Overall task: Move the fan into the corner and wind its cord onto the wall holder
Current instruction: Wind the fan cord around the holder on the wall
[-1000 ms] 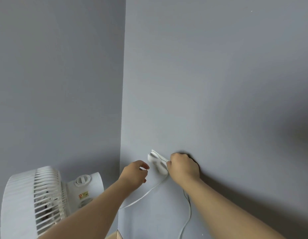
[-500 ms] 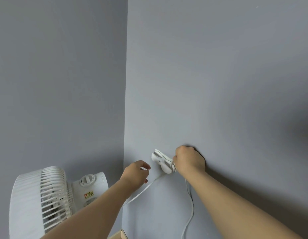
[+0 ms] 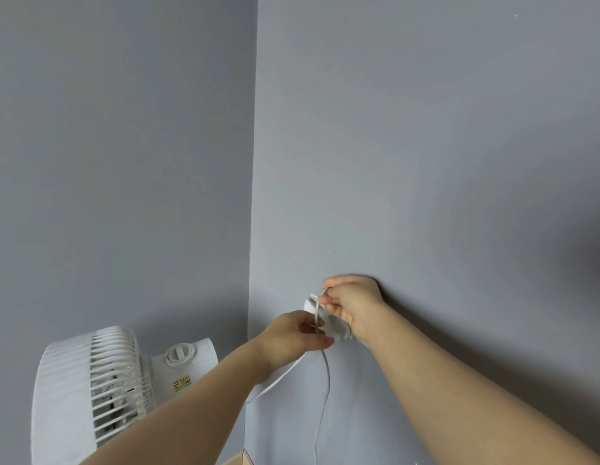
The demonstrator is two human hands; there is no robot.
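Left hand and right hand meet, fingers pinched.

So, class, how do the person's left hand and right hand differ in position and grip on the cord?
The right hand sits higher, against the wall; the left hand is lower, nearer the fan. The right pinches the cord above the left's hold. Both hold it.

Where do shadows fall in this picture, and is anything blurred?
Head view: soft, even light, no glare; a dark shadow on the wall runs beside the right hand and arm; the far right edge is dim; the cord looks slightly blurred.
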